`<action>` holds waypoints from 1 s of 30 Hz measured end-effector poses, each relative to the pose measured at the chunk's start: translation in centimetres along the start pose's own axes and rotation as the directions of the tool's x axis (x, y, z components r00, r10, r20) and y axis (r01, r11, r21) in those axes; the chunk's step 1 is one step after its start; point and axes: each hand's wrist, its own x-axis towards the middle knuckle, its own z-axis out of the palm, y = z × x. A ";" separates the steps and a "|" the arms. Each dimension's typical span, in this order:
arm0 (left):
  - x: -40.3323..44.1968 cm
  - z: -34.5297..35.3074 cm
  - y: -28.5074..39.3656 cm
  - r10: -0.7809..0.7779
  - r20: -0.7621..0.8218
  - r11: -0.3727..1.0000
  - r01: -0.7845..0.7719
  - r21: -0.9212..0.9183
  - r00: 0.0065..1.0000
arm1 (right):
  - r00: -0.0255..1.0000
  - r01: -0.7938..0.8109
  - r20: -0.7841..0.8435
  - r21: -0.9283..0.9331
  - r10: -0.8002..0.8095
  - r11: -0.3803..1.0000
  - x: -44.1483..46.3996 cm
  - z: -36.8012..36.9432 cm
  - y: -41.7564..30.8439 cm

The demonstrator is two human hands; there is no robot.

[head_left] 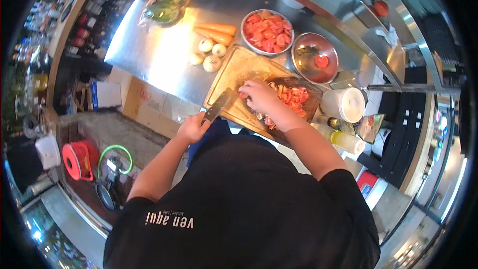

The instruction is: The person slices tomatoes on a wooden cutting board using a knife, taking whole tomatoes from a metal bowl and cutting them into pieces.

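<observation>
My left hand [193,128] is wrapped round the dark handle of a kitchen knife [217,106], its broad blade over the left part of the wooden cutting board [224,82]. Over the board's middle, my right hand [260,95] pinches a small red piece of tomato [243,94], partly covered by the fingers. Chopped tomato [293,98] lies heaped on the darker right side of the board, beside my right wrist. Beyond the board are a bowl of cut tomatoes [268,31] and a steel bowl [314,57] with one red piece inside.
Several onions [211,63] and carrots [215,34] lie on the steel counter [134,50], left of the board. Bagged greens [166,10] are farther back. At right stand a white tub [343,104] and a squeeze bottle [347,142]. A red hose reel [77,160] sits low at left.
</observation>
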 end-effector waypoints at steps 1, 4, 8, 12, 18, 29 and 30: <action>0.1 -0.3 0.0 0.004 -0.050 1.000 -0.005 -0.024 0.999 | 0.999 -0.020 -0.028 -0.007 0.020 1.000 0.4 0.2 0.1; 0.3 -1.2 0.7 0.015 -0.110 0.996 -0.024 -0.085 0.994 | 0.997 -0.020 0.066 -0.097 0.027 0.995 1.5 0.2 1.0; 0.8 -1.5 0.8 0.057 -0.129 0.997 -0.062 -0.038 0.990 | 1.000 0.021 -0.014 0.050 -0.020 0.999 3.5 -1.8 3.1; 0.6 -1.4 1.0 0.076 -0.139 0.996 -0.081 -0.033 0.987 | 0.910 -0.304 -0.126 0.444 0.395 0.843 5.5 -8.7 2.4; 1.0 -0.8 0.2 0.076 -0.118 0.996 -0.081 -0.031 0.990 | 0.673 -0.254 -0.642 0.265 0.367 0.930 3.7 -11.7 8.4; 1.3 0.2 0.3 0.086 -0.067 0.993 -0.080 0.090 0.994 | 0.534 -0.836 -0.514 -0.202 0.671 0.511 -2.0 -8.2 27.2; 1.5 0.1 0.6 0.091 -0.068 0.992 -0.084 0.095 0.994 | 0.531 -0.837 -0.518 -0.197 0.671 0.510 -2.5 -9.8 25.5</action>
